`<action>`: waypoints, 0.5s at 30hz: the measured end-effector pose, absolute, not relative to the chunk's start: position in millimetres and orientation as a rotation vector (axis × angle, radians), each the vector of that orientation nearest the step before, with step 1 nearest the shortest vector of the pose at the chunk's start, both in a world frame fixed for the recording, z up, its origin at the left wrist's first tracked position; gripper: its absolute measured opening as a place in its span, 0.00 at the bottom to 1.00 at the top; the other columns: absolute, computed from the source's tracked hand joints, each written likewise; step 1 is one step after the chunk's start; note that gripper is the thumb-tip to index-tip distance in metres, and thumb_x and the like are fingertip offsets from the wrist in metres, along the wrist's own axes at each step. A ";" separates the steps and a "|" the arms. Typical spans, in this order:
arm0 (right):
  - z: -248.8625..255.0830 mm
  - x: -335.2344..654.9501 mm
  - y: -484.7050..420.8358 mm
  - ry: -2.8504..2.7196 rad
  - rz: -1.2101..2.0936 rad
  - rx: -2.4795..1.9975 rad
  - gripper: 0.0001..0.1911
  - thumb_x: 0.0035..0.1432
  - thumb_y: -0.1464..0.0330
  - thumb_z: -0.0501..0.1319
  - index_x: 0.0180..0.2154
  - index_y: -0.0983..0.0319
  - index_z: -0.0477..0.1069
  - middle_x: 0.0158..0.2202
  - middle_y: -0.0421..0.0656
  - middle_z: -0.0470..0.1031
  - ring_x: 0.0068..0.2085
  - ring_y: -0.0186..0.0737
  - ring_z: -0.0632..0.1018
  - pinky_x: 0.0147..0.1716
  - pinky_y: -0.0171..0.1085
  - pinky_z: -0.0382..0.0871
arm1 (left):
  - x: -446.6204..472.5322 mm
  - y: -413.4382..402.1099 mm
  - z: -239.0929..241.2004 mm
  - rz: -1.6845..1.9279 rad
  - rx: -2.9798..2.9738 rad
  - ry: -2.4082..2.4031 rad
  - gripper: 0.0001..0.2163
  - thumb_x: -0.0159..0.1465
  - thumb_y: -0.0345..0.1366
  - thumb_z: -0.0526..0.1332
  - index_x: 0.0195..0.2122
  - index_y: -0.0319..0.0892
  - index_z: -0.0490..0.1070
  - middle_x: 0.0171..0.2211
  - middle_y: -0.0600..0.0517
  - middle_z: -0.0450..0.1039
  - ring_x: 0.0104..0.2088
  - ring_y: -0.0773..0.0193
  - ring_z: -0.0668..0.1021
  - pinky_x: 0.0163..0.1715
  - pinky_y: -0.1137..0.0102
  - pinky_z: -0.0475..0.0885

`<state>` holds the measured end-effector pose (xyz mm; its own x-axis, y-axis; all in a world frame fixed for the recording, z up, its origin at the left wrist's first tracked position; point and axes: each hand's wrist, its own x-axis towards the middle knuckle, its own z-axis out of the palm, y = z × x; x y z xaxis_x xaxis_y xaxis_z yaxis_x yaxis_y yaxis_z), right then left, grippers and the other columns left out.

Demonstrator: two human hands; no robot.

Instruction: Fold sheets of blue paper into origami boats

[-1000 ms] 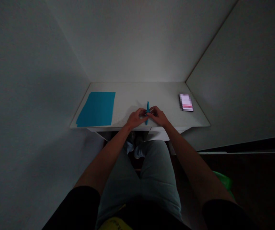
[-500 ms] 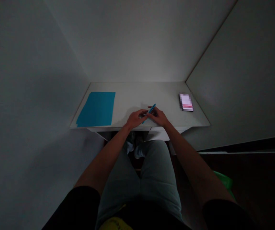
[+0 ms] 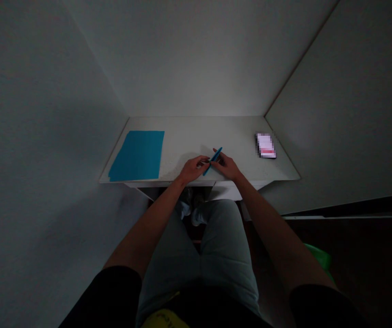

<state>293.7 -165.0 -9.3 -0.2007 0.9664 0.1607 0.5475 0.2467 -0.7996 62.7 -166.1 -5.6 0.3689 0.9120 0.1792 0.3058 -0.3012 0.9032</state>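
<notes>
A narrow piece of folded blue paper is held slanting between my two hands, over the front middle of the white desk. My left hand closes on its lower left side with thumb and fingertips. From the right, my right hand pinches the same paper, thumb on the near side and fingers behind. The fingers cover part of the paper, so its folds do not show clearly. To the left lie flat blue paper sheets, slightly fanned at their left edge.
A phone with a lit, pixelated screen lies at the desk's right. White walls enclose the desk at the back and both sides. My legs are below its front edge. Something green stands low at the right.
The folded blue paper has turned slightly in my fingers and shows a little more of its face. My right fingers have shifted a little; both hands stay in the same place.
</notes>
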 end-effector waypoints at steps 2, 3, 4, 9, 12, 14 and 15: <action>-9.3 294.4 -164.7 -1.857 0.795 -1.378 0.41 0.64 0.52 0.69 0.73 0.59 0.70 0.43 0.46 0.85 0.38 0.46 0.82 0.43 0.45 0.78 | 63.3 -165.0 -7.6 0.938 1.810 1.083 0.18 0.68 0.35 0.67 0.59 0.44 0.79 0.55 0.45 0.85 0.44 0.59 0.87 0.51 0.62 0.82; -8.9 294.7 -164.8 -1.862 0.795 -1.373 0.41 0.63 0.54 0.69 0.73 0.59 0.69 0.43 0.45 0.85 0.37 0.46 0.81 0.42 0.44 0.77 | 63.6 -164.4 -8.8 0.956 1.809 1.092 0.20 0.67 0.33 0.67 0.60 0.43 0.78 0.57 0.45 0.83 0.43 0.60 0.86 0.51 0.62 0.82; -8.3 294.8 -165.1 -1.865 0.797 -1.365 0.41 0.63 0.55 0.68 0.74 0.59 0.69 0.43 0.45 0.85 0.36 0.45 0.81 0.42 0.44 0.77 | 64.0 -163.7 -9.9 0.986 1.806 1.099 0.22 0.65 0.31 0.66 0.62 0.43 0.77 0.58 0.44 0.82 0.43 0.60 0.86 0.52 0.61 0.82; -4.8 295.5 -166.7 -1.829 0.841 -1.259 0.35 0.64 0.58 0.64 0.71 0.57 0.72 0.42 0.42 0.83 0.32 0.39 0.77 0.38 0.40 0.74 | 63.7 -160.8 -11.9 1.113 1.835 1.097 0.29 0.62 0.26 0.64 0.66 0.43 0.75 0.61 0.41 0.76 0.51 0.57 0.83 0.52 0.63 0.82; -6.1 297.0 -165.0 -1.758 0.826 -1.231 0.26 0.64 0.57 0.62 0.59 0.59 0.80 0.42 0.44 0.82 0.31 0.38 0.75 0.35 0.39 0.71 | 61.7 -159.1 -10.6 1.125 1.858 1.124 0.24 0.62 0.24 0.62 0.59 0.43 0.80 0.60 0.41 0.74 0.54 0.57 0.81 0.51 0.63 0.82; -8.4 298.4 -162.9 -1.710 0.826 -1.261 0.21 0.63 0.57 0.61 0.51 0.59 0.82 0.37 0.42 0.81 0.30 0.38 0.74 0.33 0.38 0.69 | 60.3 -158.0 -9.9 1.137 1.855 1.138 0.20 0.63 0.23 0.62 0.53 0.43 0.84 0.59 0.42 0.74 0.56 0.56 0.81 0.53 0.62 0.82; -9.6 299.1 -162.0 -1.691 0.833 -1.286 0.19 0.62 0.57 0.61 0.49 0.59 0.82 0.33 0.41 0.79 0.29 0.39 0.73 0.32 0.38 0.68 | 59.7 -157.5 -9.7 1.140 1.845 1.143 0.18 0.64 0.23 0.62 0.51 0.43 0.85 0.59 0.42 0.75 0.57 0.56 0.81 0.54 0.62 0.82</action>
